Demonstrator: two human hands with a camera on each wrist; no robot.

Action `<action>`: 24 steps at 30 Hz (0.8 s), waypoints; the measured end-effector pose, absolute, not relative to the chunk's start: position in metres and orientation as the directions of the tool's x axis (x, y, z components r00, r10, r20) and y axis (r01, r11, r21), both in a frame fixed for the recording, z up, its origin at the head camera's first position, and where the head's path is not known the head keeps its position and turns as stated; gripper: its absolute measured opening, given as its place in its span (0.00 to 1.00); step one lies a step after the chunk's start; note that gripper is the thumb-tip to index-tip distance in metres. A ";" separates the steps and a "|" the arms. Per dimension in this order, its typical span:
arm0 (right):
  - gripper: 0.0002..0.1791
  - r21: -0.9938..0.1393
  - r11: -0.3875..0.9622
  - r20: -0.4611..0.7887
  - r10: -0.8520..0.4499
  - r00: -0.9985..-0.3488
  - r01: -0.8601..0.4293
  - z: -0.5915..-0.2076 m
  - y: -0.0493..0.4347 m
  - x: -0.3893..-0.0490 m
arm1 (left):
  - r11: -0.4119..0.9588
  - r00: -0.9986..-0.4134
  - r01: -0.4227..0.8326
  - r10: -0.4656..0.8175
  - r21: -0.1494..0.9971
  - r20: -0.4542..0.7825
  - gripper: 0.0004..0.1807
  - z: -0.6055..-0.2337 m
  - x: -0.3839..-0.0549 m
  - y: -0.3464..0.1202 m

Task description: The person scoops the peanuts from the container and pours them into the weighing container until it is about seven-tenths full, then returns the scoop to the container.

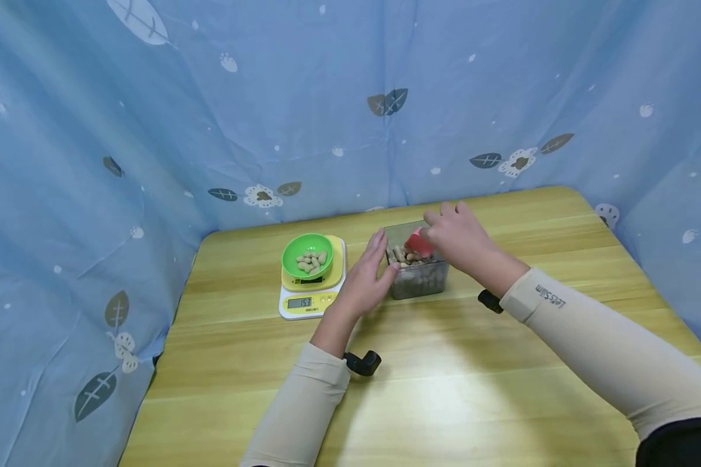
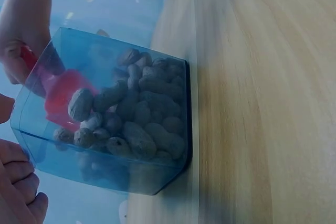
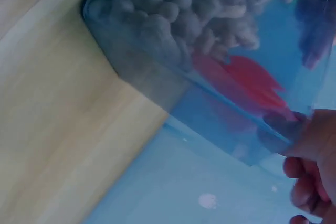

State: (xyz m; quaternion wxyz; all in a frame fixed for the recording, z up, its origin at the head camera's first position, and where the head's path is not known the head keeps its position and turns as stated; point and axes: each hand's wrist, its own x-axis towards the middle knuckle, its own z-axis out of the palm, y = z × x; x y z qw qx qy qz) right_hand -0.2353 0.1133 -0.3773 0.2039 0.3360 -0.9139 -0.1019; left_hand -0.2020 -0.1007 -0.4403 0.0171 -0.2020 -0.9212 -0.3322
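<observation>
A clear plastic box holds many unshelled peanuts. Inside it, a red scoop dips among the peanuts, its handle gripped by my right hand above the box's right side. In the left wrist view the scoop is seen through the box wall, with peanuts at its mouth. My left hand rests along the box's left side, fingers fairly straight and thumb toward the near rim. In the right wrist view the scoop shows through the wall, partly blurred.
Left of the box, a yellow-and-white kitchen scale bears a green bowl with several peanuts. Its display seems to read 153. The wooden table backs onto a blue patterned curtain.
</observation>
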 end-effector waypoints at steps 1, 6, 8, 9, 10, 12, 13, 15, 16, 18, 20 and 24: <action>0.15 0.310 0.751 0.293 -0.659 -0.693 -0.583 -0.378 0.113 -0.237 | 0.696 -0.917 0.384 0.363 0.606 0.164 0.35 -0.440 -0.202 -0.101; 0.17 0.198 0.742 0.257 -0.670 -0.696 -0.641 -0.383 0.116 -0.244 | 0.690 -0.914 0.390 0.373 0.610 0.162 0.35 -0.438 -0.204 -0.102; 0.17 0.144 0.734 0.263 -0.675 -0.689 -0.664 -0.384 0.118 -0.247 | 0.687 -0.912 0.392 0.376 0.611 0.163 0.36 -0.438 -0.205 -0.103; 0.16 0.114 0.729 0.269 -0.677 -0.685 -0.675 -0.384 0.119 -0.249 | 0.688 -0.912 0.392 0.375 0.611 0.163 0.36 -0.439 -0.205 -0.103; 0.15 0.084 0.721 0.282 -0.679 -0.678 -0.688 -0.385 0.121 -0.250 | 0.686 -0.913 0.390 0.375 0.614 0.161 0.36 -0.439 -0.205 -0.104; 0.12 0.028 0.703 0.318 -0.680 -0.661 -0.710 -0.386 0.123 -0.253 | 0.682 -0.914 0.386 0.373 0.621 0.159 0.36 -0.440 -0.204 -0.104; 0.11 -0.001 0.696 0.342 -0.674 -0.654 -0.718 -0.386 0.124 -0.254 | 0.679 -0.915 0.384 0.369 0.626 0.160 0.36 -0.441 -0.204 -0.104; 0.09 -0.040 0.668 0.393 -0.673 -0.626 -0.743 -0.387 0.124 -0.255 | 0.676 -0.917 0.381 0.363 0.631 0.165 0.36 -0.442 -0.204 -0.104; 0.08 -0.040 0.654 0.413 -0.677 -0.609 -0.755 -0.388 0.122 -0.256 | 0.674 -0.918 0.377 0.361 0.635 0.163 0.36 -0.442 -0.203 -0.104; 0.09 -0.046 0.638 0.436 -0.679 -0.590 -0.768 -0.390 0.118 -0.257 | 0.673 -0.919 0.376 0.361 0.637 0.161 0.36 -0.443 -0.203 -0.104; 0.09 -0.064 0.639 0.419 -0.680 -0.602 -0.766 -0.392 0.114 -0.258 | 0.671 -0.919 0.374 0.360 0.640 0.160 0.36 -0.443 -0.203 -0.104; 0.10 -0.196 0.688 0.288 -0.641 -0.712 -0.698 -0.390 0.114 -0.259 | 0.669 -0.920 0.371 0.357 0.644 0.160 0.36 -0.444 -0.204 -0.104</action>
